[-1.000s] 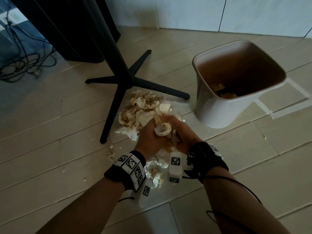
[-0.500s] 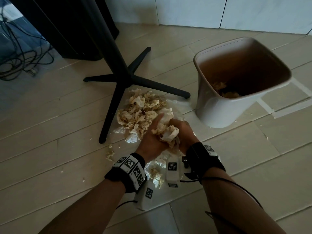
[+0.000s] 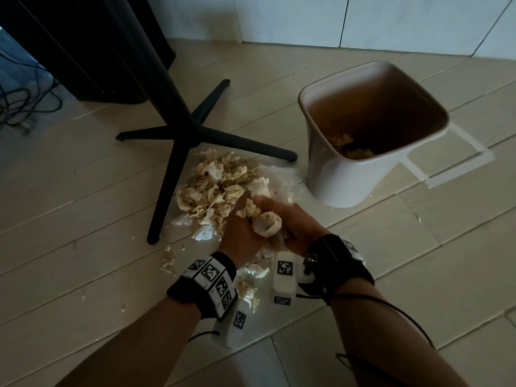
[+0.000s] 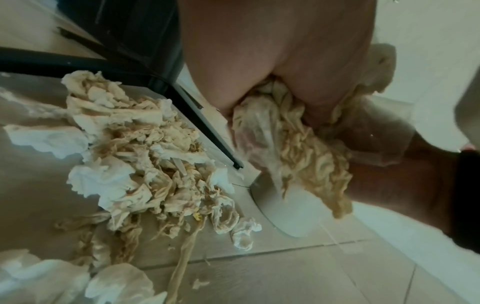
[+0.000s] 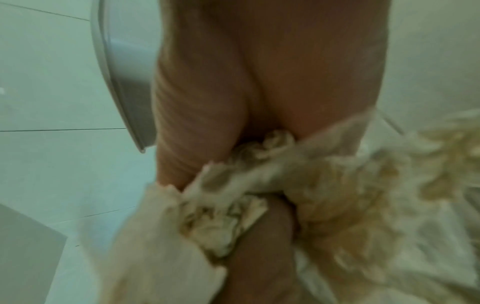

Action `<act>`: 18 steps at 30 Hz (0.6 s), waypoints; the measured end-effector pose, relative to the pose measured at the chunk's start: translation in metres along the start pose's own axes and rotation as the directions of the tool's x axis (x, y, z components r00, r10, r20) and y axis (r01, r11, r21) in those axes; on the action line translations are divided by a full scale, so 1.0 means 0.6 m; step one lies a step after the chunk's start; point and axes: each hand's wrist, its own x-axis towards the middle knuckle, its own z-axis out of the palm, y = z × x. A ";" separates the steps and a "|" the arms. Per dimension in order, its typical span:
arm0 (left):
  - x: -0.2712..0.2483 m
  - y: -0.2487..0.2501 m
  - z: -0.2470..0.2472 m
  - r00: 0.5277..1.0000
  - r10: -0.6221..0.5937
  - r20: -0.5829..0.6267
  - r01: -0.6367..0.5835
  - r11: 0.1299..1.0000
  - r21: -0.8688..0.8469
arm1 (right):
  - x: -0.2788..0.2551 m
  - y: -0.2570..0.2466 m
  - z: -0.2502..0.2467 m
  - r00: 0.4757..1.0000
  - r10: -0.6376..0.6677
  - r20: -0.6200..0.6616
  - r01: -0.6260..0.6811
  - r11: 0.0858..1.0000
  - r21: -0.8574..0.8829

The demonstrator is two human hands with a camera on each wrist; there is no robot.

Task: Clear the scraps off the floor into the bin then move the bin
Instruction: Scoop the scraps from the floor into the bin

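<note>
A heap of crumpled, stained paper scraps (image 3: pixel 215 188) lies on the tiled floor beside the black table base. Both hands are cupped together around one clump of scraps (image 3: pixel 264 220), raised a little above the floor. My left hand (image 3: pixel 240 230) grips it from the left, my right hand (image 3: pixel 296 222) from the right. The left wrist view shows the clump (image 4: pixel 298 148) hanging from the left palm (image 4: pixel 272 61) over the heap (image 4: pixel 145 156). In the right wrist view the clump (image 5: pixel 259 185) is bunched under the right palm (image 5: pixel 259 82). The white bin (image 3: pixel 349 177) stands to the right, tilted, with some scraps inside (image 3: pixel 343 141).
A black table post with a cross-shaped foot (image 3: pixel 178 135) stands just left of the heap. Small bits of paper (image 3: pixel 169 261) lie near my left wrist. White tape lines (image 3: pixel 458 169) mark the floor right of the bin. Cables (image 3: pixel 25 107) lie at far left.
Both hands have closed tighter on the clump and lifted it slightly, shifting a little to the right toward the bin. The view has moved closer to the heap.
</note>
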 end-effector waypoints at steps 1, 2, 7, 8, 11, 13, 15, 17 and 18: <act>0.001 0.000 0.002 0.999 -0.035 -0.001 0.035 0.999 0.019 | 0.001 0.001 0.000 1.000 -0.005 -0.021 0.004 1.000 -0.009; 0.002 0.001 0.002 0.998 -0.067 -0.013 0.067 0.998 0.012 | 0.002 0.002 -0.002 0.999 -0.011 -0.049 0.010 1.000 -0.009; -0.004 0.017 -0.004 0.986 0.020 0.163 -0.030 0.998 0.061 | 0.004 0.005 -0.012 0.979 -0.070 -0.190 0.083 0.995 0.057; -0.012 0.022 -0.010 0.975 0.054 0.216 -0.066 0.997 0.051 | 0.005 0.004 -0.015 0.970 -0.082 -0.228 0.097 0.994 0.055; -0.030 0.038 -0.014 0.937 0.090 0.338 -0.099 0.995 0.010 | 0.009 -0.002 -0.023 0.942 -0.099 -0.320 0.114 0.993 0.030; -0.031 0.039 -0.009 0.938 0.116 0.326 -0.129 0.991 0.018 | 0.008 -0.003 -0.023 0.930 -0.089 -0.356 0.110 0.993 0.040; -0.022 0.042 -0.006 0.958 0.151 0.242 -0.171 0.983 0.067 | 0.008 0.001 -0.021 0.923 -0.084 -0.376 0.109 0.993 0.045; -0.008 0.038 -0.004 0.970 0.132 0.204 -0.154 0.984 0.095 | 0.007 0.003 -0.020 0.918 -0.094 -0.385 0.120 0.992 0.046; -0.002 0.036 -0.003 0.973 0.112 0.203 -0.133 0.987 0.092 | 0.004 0.001 -0.020 0.919 -0.102 -0.381 0.126 0.991 0.036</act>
